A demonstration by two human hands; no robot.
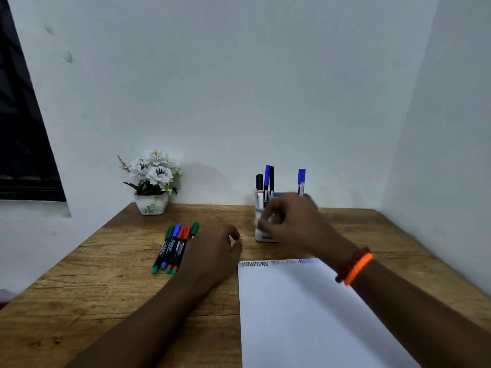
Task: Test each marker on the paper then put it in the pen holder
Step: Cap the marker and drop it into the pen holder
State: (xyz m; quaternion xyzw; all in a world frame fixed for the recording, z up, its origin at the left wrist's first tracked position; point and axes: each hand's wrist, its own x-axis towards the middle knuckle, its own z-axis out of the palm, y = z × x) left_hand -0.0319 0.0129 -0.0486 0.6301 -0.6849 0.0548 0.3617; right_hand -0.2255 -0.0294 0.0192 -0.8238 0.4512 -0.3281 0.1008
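Nearest, the left hand (212,257) rests loosely curled and empty on the worktop (106,288) beside the loose markers (174,248). Farther, the blurred right hand (289,221) hovers before the pen holder (261,233), grip unclear; four markers stand inside.

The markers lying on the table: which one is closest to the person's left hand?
The green-capped marker at the row's right end, beside the left hand; the others lie farther left.

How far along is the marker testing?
Done: four markers stand in the white pen holder, and zigzag test scribbles line the white paper's top edge. In hand: nothing visible; the blurred right hand is at the holder. Left: four markers beside the left hand.
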